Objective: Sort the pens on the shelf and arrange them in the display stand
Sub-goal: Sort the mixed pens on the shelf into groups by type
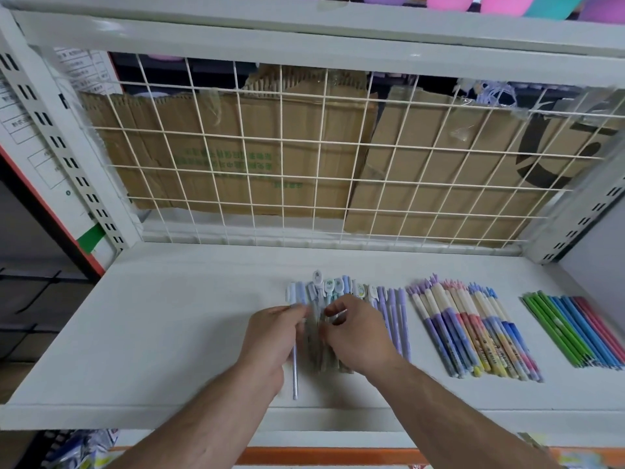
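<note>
A bunch of pale blue and lilac pens with white clip caps lies at the middle of the white shelf. My left hand grips pens at the bunch's left side; one lilac pen sticks out below it toward the front edge. My right hand pinches pens near the bunch's middle and covers their barrels. To the right lies a row of purple, red and blue patterned pens with cream caps. Farther right lies a row of green, blue and pink thin pens. No display stand is in view.
A white wire grid with cardboard behind it closes the shelf's back. Perforated uprights stand at both sides. An upper shelf with coloured items hangs overhead. Packaged goods show below the front edge.
</note>
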`<move>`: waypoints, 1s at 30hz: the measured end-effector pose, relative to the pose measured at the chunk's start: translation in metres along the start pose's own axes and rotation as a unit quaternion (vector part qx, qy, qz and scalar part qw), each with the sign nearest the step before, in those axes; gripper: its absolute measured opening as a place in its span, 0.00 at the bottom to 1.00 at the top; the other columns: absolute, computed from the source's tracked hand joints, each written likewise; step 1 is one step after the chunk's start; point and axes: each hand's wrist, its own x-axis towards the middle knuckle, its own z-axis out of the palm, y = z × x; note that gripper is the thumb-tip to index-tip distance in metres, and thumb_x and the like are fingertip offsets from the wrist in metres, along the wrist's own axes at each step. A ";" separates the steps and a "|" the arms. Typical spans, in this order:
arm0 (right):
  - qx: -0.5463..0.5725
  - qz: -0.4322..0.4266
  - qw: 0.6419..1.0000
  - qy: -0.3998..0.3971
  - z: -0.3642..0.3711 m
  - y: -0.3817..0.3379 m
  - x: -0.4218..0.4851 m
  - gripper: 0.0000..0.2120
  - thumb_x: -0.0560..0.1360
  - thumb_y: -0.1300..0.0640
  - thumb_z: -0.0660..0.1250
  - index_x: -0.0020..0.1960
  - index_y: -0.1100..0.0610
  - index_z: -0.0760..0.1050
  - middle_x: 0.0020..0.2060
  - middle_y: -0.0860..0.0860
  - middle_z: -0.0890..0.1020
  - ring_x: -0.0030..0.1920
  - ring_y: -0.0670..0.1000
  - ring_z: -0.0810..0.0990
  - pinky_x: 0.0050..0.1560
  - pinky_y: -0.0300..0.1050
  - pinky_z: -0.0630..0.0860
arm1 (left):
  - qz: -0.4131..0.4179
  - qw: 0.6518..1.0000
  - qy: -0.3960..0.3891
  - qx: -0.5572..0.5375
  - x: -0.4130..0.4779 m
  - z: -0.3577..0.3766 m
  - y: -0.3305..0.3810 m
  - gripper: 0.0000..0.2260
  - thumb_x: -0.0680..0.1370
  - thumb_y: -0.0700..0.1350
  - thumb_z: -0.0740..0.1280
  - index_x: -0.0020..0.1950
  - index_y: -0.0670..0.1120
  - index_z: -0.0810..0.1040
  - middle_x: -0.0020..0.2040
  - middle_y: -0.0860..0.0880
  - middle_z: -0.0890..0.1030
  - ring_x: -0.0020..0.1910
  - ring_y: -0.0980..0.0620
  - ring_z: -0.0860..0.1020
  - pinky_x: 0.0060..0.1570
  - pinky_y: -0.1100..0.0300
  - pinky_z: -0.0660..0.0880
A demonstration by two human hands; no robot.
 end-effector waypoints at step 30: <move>-0.083 -0.055 0.994 0.038 0.012 -0.004 0.004 0.06 0.74 0.54 0.73 0.46 0.54 0.77 0.35 0.46 0.79 0.33 0.47 0.76 0.34 0.37 0.73 | 0.148 0.952 0.052 0.264 0.010 -0.013 -0.010 0.08 0.75 0.43 0.68 0.52 0.53 0.78 0.46 0.56 0.81 0.43 0.60 0.78 0.37 0.66 0.70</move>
